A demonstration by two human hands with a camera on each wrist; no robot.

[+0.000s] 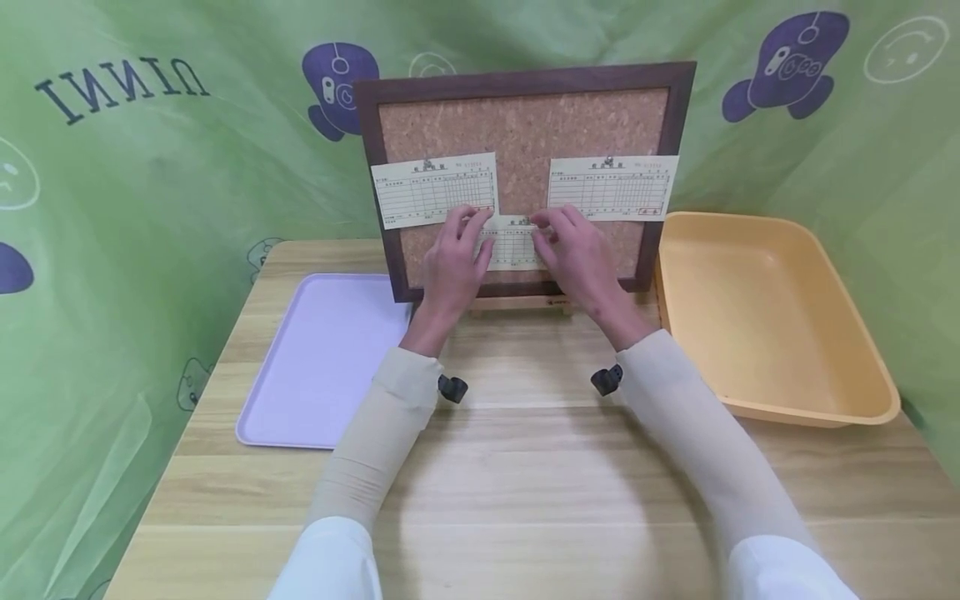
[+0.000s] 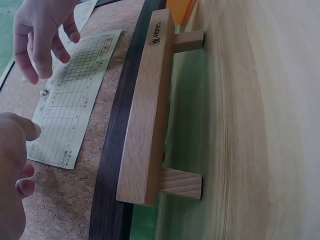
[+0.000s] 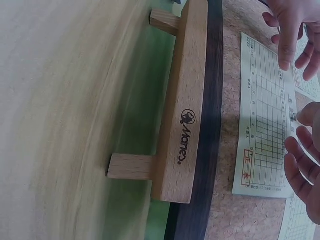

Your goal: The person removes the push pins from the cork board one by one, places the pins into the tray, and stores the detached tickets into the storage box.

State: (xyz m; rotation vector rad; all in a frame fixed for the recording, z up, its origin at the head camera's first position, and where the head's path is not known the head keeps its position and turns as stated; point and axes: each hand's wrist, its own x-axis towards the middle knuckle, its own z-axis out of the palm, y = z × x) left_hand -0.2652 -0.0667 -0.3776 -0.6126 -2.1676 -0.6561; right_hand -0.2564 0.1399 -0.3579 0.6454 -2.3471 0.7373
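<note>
A dark-framed cork board (image 1: 517, 133) leans upright on a wooden easel (image 2: 147, 110). Two printed paper slips, one at left (image 1: 412, 192) and one at right (image 1: 592, 185), are fixed high on it with pushpins. Between and below them lies a third slip (image 1: 513, 250), with a small pushpin (image 2: 44, 92) at its top edge. My left hand (image 1: 453, 254) is at this slip's left end, thumb by the paper, fingers loosely bent. My right hand (image 1: 581, 250) hovers by its right part, fingertips close to the pin; neither hand visibly pinches anything.
To the left on the wooden table (image 1: 517, 467) lies a flat lilac tray (image 1: 330, 358). A deep yellow-orange tub (image 1: 765, 325) stands on the right, close to the board's edge. A green patterned cloth (image 1: 187, 150) hangs behind.
</note>
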